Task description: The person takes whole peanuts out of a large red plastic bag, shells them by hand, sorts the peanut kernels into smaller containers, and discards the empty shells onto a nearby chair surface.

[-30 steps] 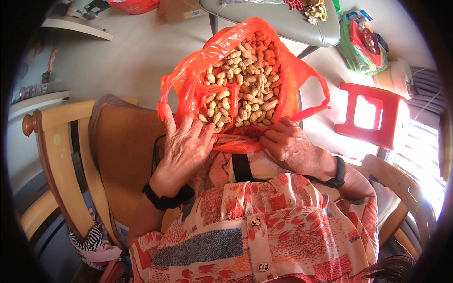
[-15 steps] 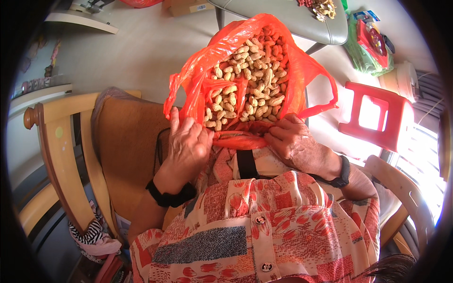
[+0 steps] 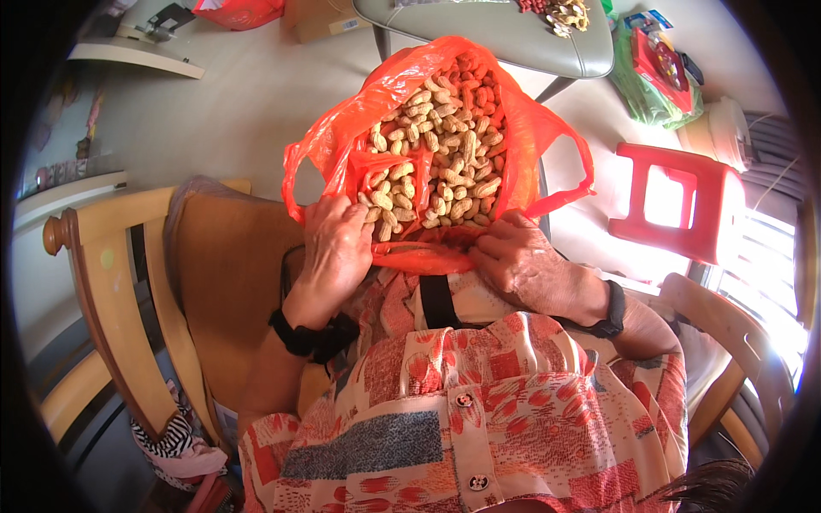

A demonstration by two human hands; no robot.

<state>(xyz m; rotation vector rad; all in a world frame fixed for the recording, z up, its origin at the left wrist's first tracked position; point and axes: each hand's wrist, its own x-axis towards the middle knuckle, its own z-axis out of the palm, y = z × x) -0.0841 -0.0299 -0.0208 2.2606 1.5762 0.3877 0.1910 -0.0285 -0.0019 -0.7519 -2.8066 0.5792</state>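
In front of me a red plastic bag (image 3: 346, 128) lies wide open, full of unshelled peanuts (image 3: 453, 154). My left hand (image 3: 338, 244) is closed on the bag's near left edge, its fingers bent against the plastic. The near right edge is gripped by my right hand (image 3: 522, 263), whose fingertips are partly hidden in the folds. Between both hands the rim bunches up in crumpled folds. One handle loop of the bag stands out to the right, past my right hand.
A grey-topped stool or table (image 3: 513, 34) beyond the bag bears peanut shells (image 3: 566, 15). A red plastic stool (image 3: 710, 209) stands at right, near a green bag (image 3: 641, 94). Wooden chairs (image 3: 111, 282) flank me on the left and right (image 3: 727, 333).
The bag sits slightly further left and lower in view. My left hand's fingers, stretched more before, are now curled closer round the bag's edge. My right hand keeps its hold.
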